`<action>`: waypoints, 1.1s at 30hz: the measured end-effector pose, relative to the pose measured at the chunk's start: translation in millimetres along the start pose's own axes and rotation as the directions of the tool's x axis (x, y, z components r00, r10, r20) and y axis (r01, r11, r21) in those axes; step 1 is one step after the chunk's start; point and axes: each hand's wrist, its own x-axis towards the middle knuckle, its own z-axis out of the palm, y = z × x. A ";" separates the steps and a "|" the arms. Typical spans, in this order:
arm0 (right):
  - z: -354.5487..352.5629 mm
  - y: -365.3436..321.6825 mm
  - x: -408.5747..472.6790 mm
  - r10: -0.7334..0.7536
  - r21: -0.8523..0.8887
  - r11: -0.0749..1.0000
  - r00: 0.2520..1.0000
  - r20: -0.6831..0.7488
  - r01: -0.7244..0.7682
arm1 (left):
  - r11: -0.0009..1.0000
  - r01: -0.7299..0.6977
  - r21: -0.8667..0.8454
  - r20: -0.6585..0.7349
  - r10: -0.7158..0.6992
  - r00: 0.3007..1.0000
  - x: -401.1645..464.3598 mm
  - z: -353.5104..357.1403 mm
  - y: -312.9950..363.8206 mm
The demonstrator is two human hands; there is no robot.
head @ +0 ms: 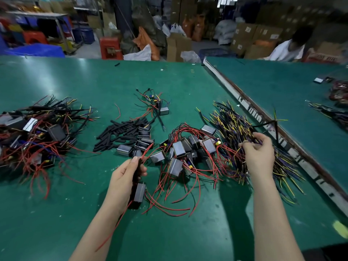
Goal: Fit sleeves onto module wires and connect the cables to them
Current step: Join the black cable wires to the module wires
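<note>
Nearest you, your left hand (130,173) is closed round a module (139,193) and what looks like a black sleeve (139,167) on its lead. The module hangs below the palm, just over the table (188,238). Its red wires (165,206) trail right and toward you; the sleeved lead points up and away from the thumb.

Your right hand (259,157) is pinched into the cable pile (244,140). The fingers are curled on a few yellow and dark strands; how many, you cannot tell. One black cable (267,123) rises from the fingers and runs out to the right.

The relation that counts: the cables lie under and right of your right hand, with their long axis running near-right to far-left. The open end of the sleeved lead faces away from you, well left of that pile. My read is that the picked cable must swing left and turn end-on to meet it. The right hand is the nearer one to the cables; the left only has to hold steady.

Between the hands sits the heap of loose modules (180,149), red leads tangled. Mind that nothing snags as the cable crosses.

Farther left, the spare sleeves (120,132) lie in a heap. Far left is another heap of modules (37,136) that seem to be fitted with cables already. Beyond, one lone unit (160,108).
</note>
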 end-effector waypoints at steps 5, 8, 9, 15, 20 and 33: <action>-9.1 7.5 18.1 0.057 -0.380 0.924 0.968 0.246 0.042 | 1.000 -0.007 0.014 -0.004 0.008 1.000 0.3 1.6 -1.4; -15.3 9.4 22.9 0.026 -0.407 0.910 0.970 0.240 0.077 | 0.999 -0.027 0.020 -0.013 0.027 1.000 0.0 2.5 -0.8; -17.3 9.6 24.9 0.015 -0.400 0.912 0.967 0.255 0.092 | 0.999 -0.031 0.019 -0.016 0.031 0.999 -0.1 2.8 -0.5; -28.7 0.2 43.3 0.023 -0.281 0.957 0.940 0.339 0.078 | 0.999 -0.031 0.019 -0.009 0.032 0.999 1.3 2.9 -0.4; -36.9 -6.2 63.0 0.009 -0.264 0.961 0.943 0.332 0.084 | 0.999 -0.017 0.042 -0.019 0.018 1.000 3.4 1.0 -3.8; -31.9 -5.3 91.9 0.067 -0.754 0.638 0.965 0.255 0.155 | 0.998 -0.014 0.063 -0.028 0.015 1.000 3.4 0.2 -4.6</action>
